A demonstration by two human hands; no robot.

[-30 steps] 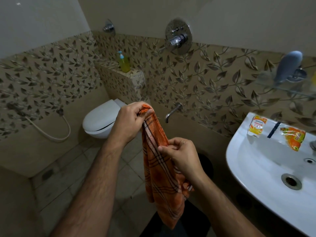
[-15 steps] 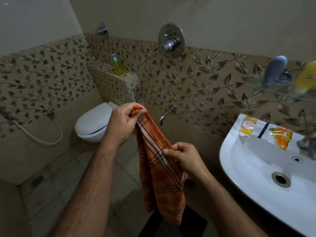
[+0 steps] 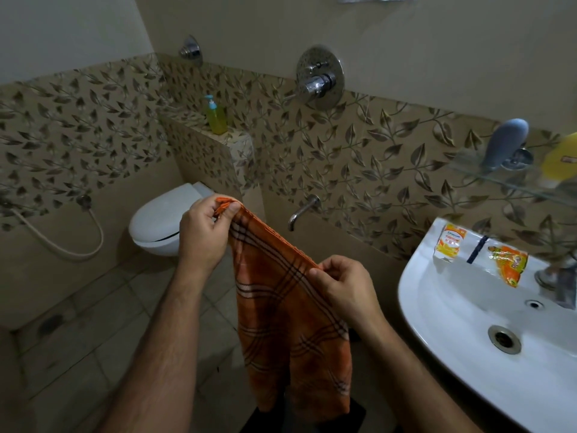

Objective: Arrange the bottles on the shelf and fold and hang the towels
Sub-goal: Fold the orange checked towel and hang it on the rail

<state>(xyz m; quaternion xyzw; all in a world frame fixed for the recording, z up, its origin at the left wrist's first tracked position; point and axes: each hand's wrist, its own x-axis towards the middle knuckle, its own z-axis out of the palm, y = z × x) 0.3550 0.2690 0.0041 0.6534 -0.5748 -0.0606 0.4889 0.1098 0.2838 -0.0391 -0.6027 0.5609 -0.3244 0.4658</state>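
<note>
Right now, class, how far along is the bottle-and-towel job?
Done: the grey bottle and yellow bottle sit on the glass shelf. In hand: left hand and right hand pinch the orange towel, unfolded. Left: folding, hanging, green bottle on the ledge.

A white toilet (image 3: 159,223) with its lid shut sits on the wall at about 9 o'clock. A thin hose (image 3: 62,242) loops along the wall left of it. A shiny round shower knob (image 3: 320,78) is up at 12 o'clock, and a small metal tap (image 3: 301,210) sticks out below it. At 3 to 4 o'clock is a white sink (image 3: 452,354) with a round drain (image 3: 504,339). Two little packets, one yellow (image 3: 449,242) and one orange (image 3: 507,265), lie on its back rim.
</note>
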